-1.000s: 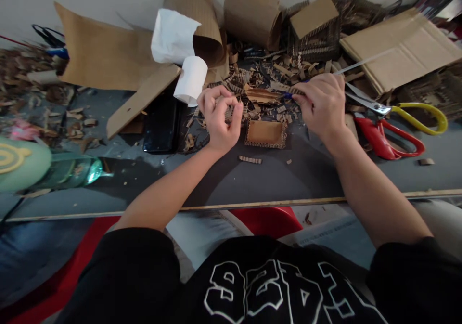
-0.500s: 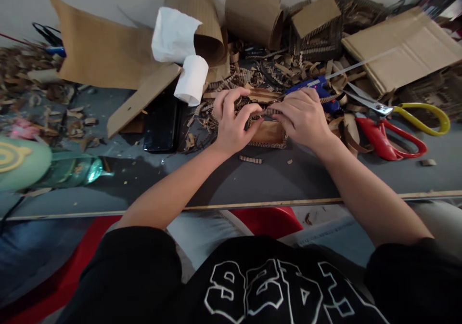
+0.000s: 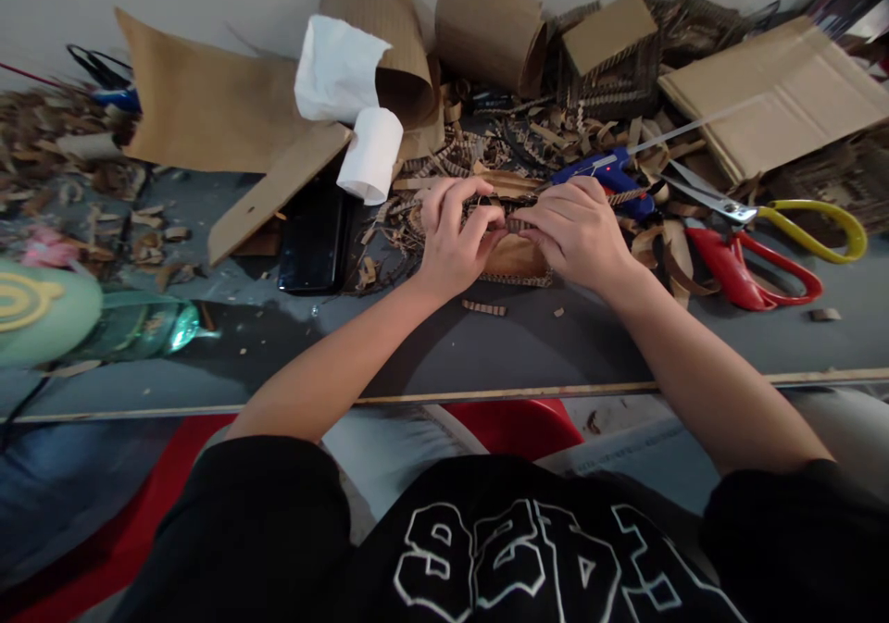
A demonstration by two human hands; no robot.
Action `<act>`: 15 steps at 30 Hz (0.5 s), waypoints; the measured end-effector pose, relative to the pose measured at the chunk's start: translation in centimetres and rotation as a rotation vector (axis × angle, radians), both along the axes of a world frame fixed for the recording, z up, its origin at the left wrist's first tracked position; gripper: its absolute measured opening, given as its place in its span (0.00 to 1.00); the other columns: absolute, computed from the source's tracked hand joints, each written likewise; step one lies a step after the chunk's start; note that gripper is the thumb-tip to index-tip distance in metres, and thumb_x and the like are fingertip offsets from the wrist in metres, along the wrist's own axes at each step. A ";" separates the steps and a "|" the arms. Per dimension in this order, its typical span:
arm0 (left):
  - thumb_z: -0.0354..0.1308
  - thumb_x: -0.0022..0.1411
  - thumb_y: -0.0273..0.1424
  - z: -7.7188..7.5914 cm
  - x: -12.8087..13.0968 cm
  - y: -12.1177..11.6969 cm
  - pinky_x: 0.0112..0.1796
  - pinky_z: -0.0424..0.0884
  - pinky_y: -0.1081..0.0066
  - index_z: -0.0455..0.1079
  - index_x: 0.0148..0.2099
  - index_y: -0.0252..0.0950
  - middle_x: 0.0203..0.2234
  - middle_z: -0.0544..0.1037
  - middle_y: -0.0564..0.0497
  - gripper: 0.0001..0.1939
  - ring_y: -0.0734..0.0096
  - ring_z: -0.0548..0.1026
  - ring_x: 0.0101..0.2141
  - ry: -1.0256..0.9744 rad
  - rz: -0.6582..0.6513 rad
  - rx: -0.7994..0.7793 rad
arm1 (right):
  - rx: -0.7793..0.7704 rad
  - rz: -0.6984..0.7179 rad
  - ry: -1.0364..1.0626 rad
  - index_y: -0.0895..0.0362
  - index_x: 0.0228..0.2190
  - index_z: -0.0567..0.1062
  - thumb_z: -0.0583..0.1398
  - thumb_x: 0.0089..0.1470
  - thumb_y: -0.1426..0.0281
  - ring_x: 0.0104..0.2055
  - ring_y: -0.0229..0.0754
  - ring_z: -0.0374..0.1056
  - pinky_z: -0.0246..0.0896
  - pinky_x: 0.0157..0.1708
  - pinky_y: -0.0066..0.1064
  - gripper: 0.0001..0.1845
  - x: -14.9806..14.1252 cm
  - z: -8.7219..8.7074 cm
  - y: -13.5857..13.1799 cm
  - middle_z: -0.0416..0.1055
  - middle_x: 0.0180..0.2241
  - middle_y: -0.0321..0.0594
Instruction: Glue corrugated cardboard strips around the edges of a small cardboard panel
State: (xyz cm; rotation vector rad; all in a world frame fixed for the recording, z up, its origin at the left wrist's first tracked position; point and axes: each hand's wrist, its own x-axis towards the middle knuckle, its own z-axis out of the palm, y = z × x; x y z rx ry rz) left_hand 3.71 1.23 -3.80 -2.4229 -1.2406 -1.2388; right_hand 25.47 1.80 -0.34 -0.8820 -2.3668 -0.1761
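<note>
My left hand (image 3: 453, 239) and my right hand (image 3: 580, 232) meet at the middle of the table. Between their fingertips they pinch a short corrugated cardboard strip (image 3: 516, 225). It sits at the far side of a small cardboard box (image 3: 518, 280), whose brown inside shows below my fingers. Whether the strip touches the box wall is hidden by my hands. In front of the box lies a loose cardboard strip (image 3: 484, 307). A blue glue gun (image 3: 598, 171) rests just behind my right hand.
Red-and-yellow scissors (image 3: 743, 216) lie at right, below a flat cardboard sheet (image 3: 778, 95). Cardboard tubes (image 3: 490, 26), a white paper roll (image 3: 371, 155) and many scraps crowd the back. A black phone (image 3: 312, 243) lies left of my hands, and a green bottle (image 3: 139, 322) further left.
The strip and my fingertips have come slightly lower and nearer to the box. My right hand has shifted a little down and left. The surrounding things stay in place.
</note>
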 end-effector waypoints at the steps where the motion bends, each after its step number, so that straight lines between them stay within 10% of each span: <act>1: 0.45 0.67 0.58 0.0 0.0 0.0 0.62 0.59 0.50 0.69 0.42 0.40 0.53 0.72 0.41 0.26 0.53 0.67 0.59 0.004 -0.003 0.002 | 0.000 0.003 0.001 0.54 0.46 0.78 0.49 0.70 0.61 0.47 0.46 0.69 0.59 0.50 0.44 0.20 0.0 0.0 0.0 0.76 0.39 0.43; 15: 0.43 0.69 0.56 -0.2 0.1 -0.3 0.62 0.61 0.51 0.69 0.44 0.40 0.50 0.74 0.43 0.26 0.56 0.68 0.58 -0.013 -0.030 0.042 | -0.029 0.065 0.026 0.53 0.45 0.79 0.50 0.70 0.59 0.45 0.45 0.69 0.59 0.49 0.42 0.20 0.2 0.2 0.1 0.76 0.38 0.42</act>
